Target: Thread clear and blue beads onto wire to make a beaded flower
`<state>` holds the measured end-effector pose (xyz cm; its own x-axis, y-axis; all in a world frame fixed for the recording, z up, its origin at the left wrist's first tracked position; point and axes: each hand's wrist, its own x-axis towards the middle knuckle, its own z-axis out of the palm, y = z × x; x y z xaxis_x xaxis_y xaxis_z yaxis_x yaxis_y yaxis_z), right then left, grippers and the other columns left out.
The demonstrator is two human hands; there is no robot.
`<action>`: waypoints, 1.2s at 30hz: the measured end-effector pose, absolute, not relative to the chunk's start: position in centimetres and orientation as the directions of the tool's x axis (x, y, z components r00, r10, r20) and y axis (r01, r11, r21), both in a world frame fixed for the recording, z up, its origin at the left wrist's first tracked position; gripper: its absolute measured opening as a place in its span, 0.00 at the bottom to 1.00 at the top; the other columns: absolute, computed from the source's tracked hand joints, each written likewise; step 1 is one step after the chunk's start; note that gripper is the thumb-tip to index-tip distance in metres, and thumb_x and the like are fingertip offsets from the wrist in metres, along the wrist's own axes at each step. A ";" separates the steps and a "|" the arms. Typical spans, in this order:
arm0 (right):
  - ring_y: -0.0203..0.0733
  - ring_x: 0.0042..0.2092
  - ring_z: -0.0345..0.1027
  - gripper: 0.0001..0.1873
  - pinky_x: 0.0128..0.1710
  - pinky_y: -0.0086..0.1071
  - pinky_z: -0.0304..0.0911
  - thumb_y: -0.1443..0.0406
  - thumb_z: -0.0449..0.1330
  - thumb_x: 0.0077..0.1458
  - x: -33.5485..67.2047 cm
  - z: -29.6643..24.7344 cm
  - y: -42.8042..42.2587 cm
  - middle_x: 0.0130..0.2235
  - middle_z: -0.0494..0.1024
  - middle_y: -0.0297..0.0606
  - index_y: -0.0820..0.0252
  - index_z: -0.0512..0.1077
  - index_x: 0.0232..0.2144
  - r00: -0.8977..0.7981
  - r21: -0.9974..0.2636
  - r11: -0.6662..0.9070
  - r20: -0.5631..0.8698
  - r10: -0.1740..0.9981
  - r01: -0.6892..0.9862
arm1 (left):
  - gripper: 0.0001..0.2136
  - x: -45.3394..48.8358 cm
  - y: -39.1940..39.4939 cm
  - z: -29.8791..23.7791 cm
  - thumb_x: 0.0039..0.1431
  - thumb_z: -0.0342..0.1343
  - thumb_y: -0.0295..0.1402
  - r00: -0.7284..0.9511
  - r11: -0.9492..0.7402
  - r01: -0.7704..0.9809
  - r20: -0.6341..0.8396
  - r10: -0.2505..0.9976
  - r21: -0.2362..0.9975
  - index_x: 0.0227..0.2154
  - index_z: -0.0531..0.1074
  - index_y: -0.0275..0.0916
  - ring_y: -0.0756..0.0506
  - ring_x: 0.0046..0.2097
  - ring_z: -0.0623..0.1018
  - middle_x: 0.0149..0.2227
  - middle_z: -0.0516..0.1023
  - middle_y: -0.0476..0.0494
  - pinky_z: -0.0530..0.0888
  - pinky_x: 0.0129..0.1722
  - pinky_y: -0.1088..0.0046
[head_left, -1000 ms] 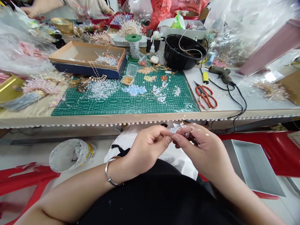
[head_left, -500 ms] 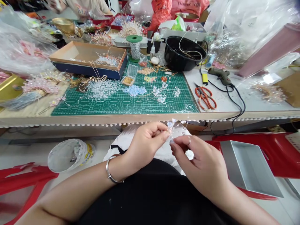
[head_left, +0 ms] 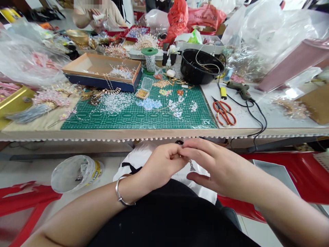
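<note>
In front of my black top, my left hand is closed in a pinch on a small beaded wire sprig. Only a little of the sprig shows, hanging below the fingertips; my fingers hide the rest. My right hand reaches across from the other side with fingers stretched out and thumb apart. Its fingertips lie over or against the left fingertips, and I see nothing gripped in it. Beyond both hands, pale blue petals, clear beads and white flower pieces lie on the green cutting mat.
Red-handled pliers and a glue gun with its cable lie at the right. Behind the mat stand an open box, a bead spool and a black basin. A bucket stands below; another person sits opposite.
My right hand has opened from its pinch and moved over the left fingertips. The sprig, earlier showing above and between the hands, is now mostly covered. The view has shifted slightly.
</note>
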<state>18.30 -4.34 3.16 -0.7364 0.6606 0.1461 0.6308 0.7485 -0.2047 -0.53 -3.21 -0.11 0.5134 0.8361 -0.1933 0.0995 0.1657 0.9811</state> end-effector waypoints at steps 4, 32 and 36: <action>0.46 0.45 0.68 0.14 0.42 0.40 0.68 0.69 0.59 0.54 18.2 2.9 -4.2 0.45 0.71 0.46 0.59 0.65 0.44 -0.704 -0.394 0.701 0.165 0.691 0.595 | 0.08 -0.6 -3.2 -0.3 0.56 0.55 0.35 0.514 0.185 0.134 -0.228 0.827 0.974 0.25 0.69 0.36 0.53 0.25 0.60 0.22 0.62 0.53 0.57 0.25 0.76; 0.46 0.43 0.73 0.17 0.36 0.38 0.72 0.59 0.58 0.56 25.8 1.3 3.9 0.42 0.76 0.46 0.59 0.66 0.46 0.061 -0.838 0.098 0.154 0.986 0.537 | 0.11 0.8 12.5 -1.5 0.64 0.42 0.34 0.355 -0.411 0.782 0.208 0.911 0.468 0.30 0.68 0.40 0.49 0.27 0.71 0.27 0.75 0.49 0.60 0.24 0.74; 0.45 0.34 0.76 0.11 0.29 0.31 0.70 0.62 0.62 0.53 34.9 0.4 2.6 0.34 0.80 0.42 0.56 0.73 0.41 0.130 -0.632 0.143 0.365 0.922 0.762 | 0.12 1.2 13.2 -2.6 0.62 0.45 0.32 0.350 -0.421 0.828 0.245 0.904 0.371 0.28 0.71 0.39 0.47 0.31 0.73 0.30 0.75 0.45 0.62 0.25 0.73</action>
<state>34.91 2.62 0.42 0.1301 0.9217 0.3654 0.7616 0.1431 -0.6320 1.21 13.23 -2.63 0.3496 0.9043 0.2450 0.8281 -0.4206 0.3707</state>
